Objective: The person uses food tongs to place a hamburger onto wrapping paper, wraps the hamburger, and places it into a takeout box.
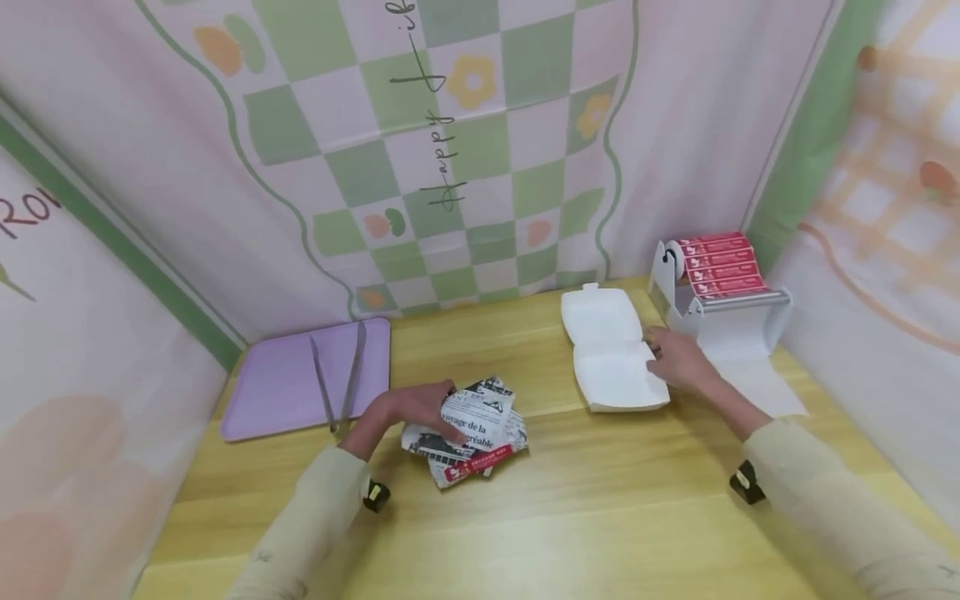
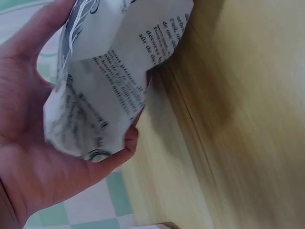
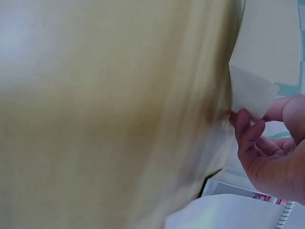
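Note:
My left hand (image 1: 420, 410) grips a parcel wrapped in newspaper-print paper (image 1: 480, 417), with a red label strip along its near side. In the left wrist view, thumb and fingers curve round the folded paper (image 2: 102, 95), which is held over the wooden table. What lies inside the wrapping is hidden. Farther right, a white clamshell takeout box (image 1: 621, 375) lies unfolded, its lid tipped back toward the curtain. My right hand (image 1: 681, 360) is at the right side of that box. The right wrist view has its thumb and fingertips pinching the box's edge (image 3: 255, 93).
At the left sits a purple tray (image 1: 262, 392) with metal tongs (image 1: 352, 371) lying across it, their end past its near edge. A dispenser (image 1: 720, 283) with a roll of red labels stands at the back right. Printed curtains (image 1: 480, 167) border the wooden table (image 1: 570, 517).

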`<state>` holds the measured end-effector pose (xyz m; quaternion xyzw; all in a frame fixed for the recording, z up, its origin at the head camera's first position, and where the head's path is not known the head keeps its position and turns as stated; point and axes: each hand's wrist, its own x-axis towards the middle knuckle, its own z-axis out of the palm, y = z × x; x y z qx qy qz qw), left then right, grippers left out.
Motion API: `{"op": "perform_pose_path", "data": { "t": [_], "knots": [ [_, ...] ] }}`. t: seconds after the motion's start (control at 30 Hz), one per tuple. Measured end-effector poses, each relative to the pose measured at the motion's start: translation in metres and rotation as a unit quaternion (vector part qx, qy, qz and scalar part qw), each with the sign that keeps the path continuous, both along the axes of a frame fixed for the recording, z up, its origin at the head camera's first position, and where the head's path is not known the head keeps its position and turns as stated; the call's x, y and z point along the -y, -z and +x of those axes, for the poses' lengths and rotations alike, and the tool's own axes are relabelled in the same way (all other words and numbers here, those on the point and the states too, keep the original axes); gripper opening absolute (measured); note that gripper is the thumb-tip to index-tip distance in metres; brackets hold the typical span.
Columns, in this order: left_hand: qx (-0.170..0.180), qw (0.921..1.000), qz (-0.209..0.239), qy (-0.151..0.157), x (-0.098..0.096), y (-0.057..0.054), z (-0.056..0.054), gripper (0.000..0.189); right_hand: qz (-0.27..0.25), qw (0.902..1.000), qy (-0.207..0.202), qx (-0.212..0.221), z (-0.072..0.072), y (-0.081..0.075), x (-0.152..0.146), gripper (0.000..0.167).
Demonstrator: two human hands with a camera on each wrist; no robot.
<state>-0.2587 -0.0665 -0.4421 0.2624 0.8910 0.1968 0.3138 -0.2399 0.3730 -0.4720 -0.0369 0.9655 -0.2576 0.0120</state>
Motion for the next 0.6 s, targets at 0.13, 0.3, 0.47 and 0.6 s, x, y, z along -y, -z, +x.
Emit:
{"op": "perform_pose_path", "data": {
  "t": [0.13,0.3,0.47,0.6],
  "knots": [
    [0.043,0.9982,0.041,-0.012,0.005,0.004,0.003,0.090,-0.026,0.9996,0.002,0.011,0.006,0.005,0.009,0.060],
    [0.112,0.9882,0.104,0.000,0.015,0.008,0.006,0.061,-0.058,0.9979,-0.028,-0.004,0.018,0.006,0.026,0.050],
    [0.150,0.9772,0.150,-0.010,0.031,0.005,0.011,0.050,-0.094,0.9940,-0.055,-0.004,0.029,0.009,0.049,0.046],
    [0.151,0.9685,0.196,-0.028,0.040,-0.006,0.015,0.063,-0.119,0.9905,-0.069,0.005,0.036,0.013,0.068,0.047]
  ]
}}
